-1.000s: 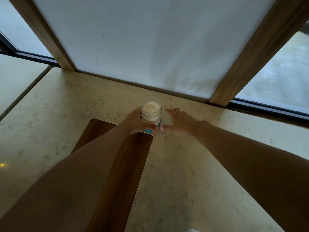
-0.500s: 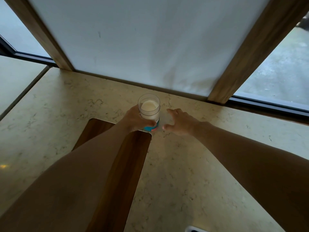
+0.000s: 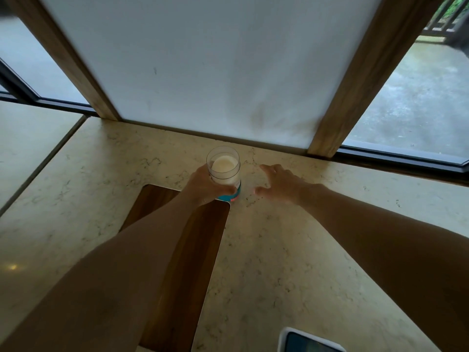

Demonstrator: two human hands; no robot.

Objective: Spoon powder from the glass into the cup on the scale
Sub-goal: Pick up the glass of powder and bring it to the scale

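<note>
A clear glass (image 3: pixel 223 165) filled with pale powder stands upright on the marble counter, near the far wall. A turquoise and pink band wraps its base. My left hand (image 3: pixel 206 185) is wrapped around the lower part of the glass. My right hand (image 3: pixel 280 184) rests palm down on the counter a little to the right of the glass, fingers spread, holding nothing. At the bottom edge, a white-rimmed corner of what looks like the scale (image 3: pixel 308 342) shows. No cup or spoon is in view.
A dark wooden board (image 3: pixel 193 250) lies inset in the marble counter (image 3: pixel 279 262) under my left forearm. A white wall panel between two wooden posts (image 3: pixel 355 80) closes the far side. Windows flank it on both sides.
My right hand has drawn away from the glass to the right and lies flat. The view has shifted, bringing the white-rimmed corner into view at the bottom.
</note>
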